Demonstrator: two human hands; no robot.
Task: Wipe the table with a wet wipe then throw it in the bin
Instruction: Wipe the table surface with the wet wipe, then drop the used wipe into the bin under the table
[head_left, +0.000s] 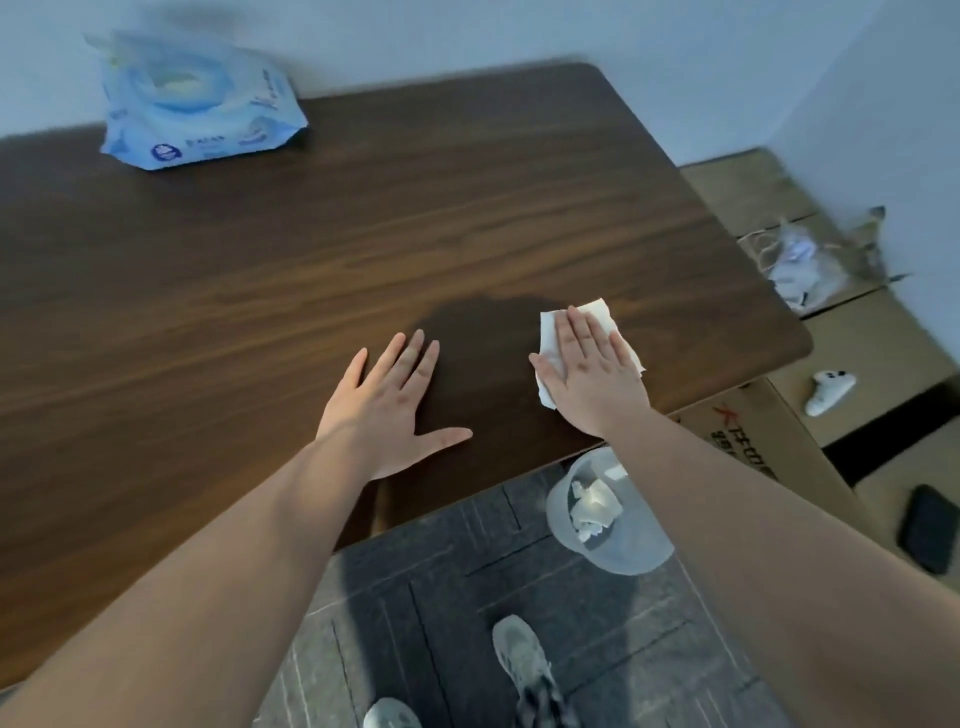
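A white wet wipe (550, 332) lies flat on the dark wooden table (363, 208) near its right front edge. My right hand (592, 374) presses palm-down on the wipe with fingers straight, covering most of it. My left hand (395, 400) rests flat on the bare table to the left, fingers spread, holding nothing. A translucent bin (628, 551) with crumpled white wipes inside stands on the floor just below the table's front edge, under my right forearm.
A blue pack of wet wipes (197, 104) sits at the table's far left by the wall. Cardboard boxes (841, 343) stand to the right, carrying a white controller (828, 391), a black phone (932, 527) and a plastic bag (802, 265). My shoes (522, 654) are on the grey carpet.
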